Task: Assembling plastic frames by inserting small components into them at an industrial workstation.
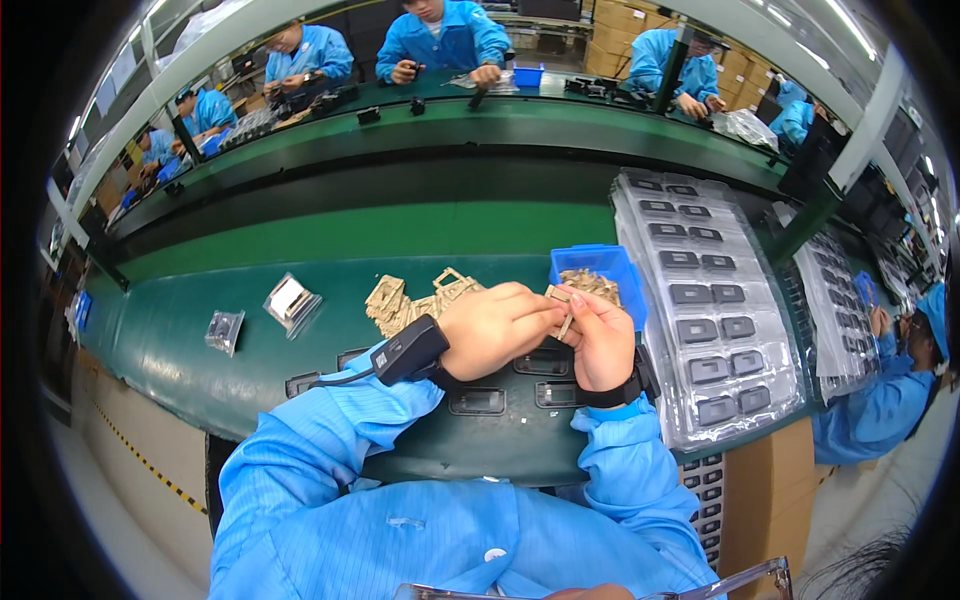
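A small tan frame [562, 300] is pinched in my right hand [603, 345], its thumb and fingers closed on the edge. My left hand [495, 328] reaches across to it with fingers together, and the fingertips meet the same frame. What the left fingertips grip exactly is partly hidden. Just behind my left hand lies a loose pile of tan frames [395, 308]. Beyond my right hand stands a blue bin [630, 283] holding more tan pieces. Several black rectangular housings lie on the bench below my hands, including one housing [477, 402] near the front edge.
Clear plastic trays [680, 400] with dark housings are stacked at the right. Two small bagged parts, one a clear bag [292, 305], lie to the left on the green bench [180, 330]. A cardboard box [770, 490] is below right. People in blue work across the bench and at far right.
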The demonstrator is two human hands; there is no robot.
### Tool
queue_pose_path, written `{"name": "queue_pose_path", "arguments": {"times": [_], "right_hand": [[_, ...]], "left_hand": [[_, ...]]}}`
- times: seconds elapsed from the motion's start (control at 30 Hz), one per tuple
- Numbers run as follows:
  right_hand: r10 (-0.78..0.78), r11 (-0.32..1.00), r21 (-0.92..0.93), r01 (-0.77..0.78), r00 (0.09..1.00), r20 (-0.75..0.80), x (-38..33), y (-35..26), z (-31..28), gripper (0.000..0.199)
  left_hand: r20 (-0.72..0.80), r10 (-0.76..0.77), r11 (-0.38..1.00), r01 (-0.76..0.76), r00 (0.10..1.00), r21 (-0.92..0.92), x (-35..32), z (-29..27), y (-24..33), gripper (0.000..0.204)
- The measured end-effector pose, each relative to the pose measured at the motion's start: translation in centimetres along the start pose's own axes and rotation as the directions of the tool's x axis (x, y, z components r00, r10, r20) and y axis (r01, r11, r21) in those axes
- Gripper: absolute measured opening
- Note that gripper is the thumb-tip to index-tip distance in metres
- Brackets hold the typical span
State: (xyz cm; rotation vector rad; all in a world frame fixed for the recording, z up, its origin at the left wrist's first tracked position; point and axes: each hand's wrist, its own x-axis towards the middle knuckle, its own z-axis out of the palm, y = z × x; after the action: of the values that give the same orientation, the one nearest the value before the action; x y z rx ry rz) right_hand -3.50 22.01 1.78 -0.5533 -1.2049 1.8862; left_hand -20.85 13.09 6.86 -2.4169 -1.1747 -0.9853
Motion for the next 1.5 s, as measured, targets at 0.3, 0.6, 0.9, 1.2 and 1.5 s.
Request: {"name": "queue_pose_path", "arguments": {"times": [0.3, 0.6, 0.9, 1.2, 1.5], "right_hand": [[-0.016, 0.965, 0.262, 0.006, 0.999, 0.033, 0.6, 0.4, -0.5, 0.036], [-0.125, 0.990, 0.053, 0.131, 0.986, -0.109, 1.8, 1.6, -2.4, 0.029], [-0.519, 0.715, -0.625, 0.312, 0.837, -0.176, 2.7, 2.0, -2.6, 0.017], [-0.529, 0.669, -0.692, 0.270, 0.827, -0.189, 1.6, 0.5, -2.2, 0.009], [-0.639, 0.479, -0.876, 0.053, 0.705, -0.307, 1.8, -1.3, -3.1, 0.013]], "left_hand": [[0.072, -0.025, 0.966, 0.006, 0.997, 0.257, 2.9, 1.8, -1.1, 0.029], [-0.010, 0.007, 0.951, -0.004, 1.000, 0.310, 4.2, 5.7, -1.4, 0.021], [-0.171, -0.244, 0.966, 0.254, 0.955, 0.040, 4.8, 6.9, -2.2, 0.013], [-0.104, -0.179, 0.980, 0.187, 0.978, 0.065, 4.3, 7.8, -2.0, 0.013], [-0.118, -0.528, 0.842, 0.501, 0.841, -0.199, 3.2, 8.7, -3.5, 0.009]]}}
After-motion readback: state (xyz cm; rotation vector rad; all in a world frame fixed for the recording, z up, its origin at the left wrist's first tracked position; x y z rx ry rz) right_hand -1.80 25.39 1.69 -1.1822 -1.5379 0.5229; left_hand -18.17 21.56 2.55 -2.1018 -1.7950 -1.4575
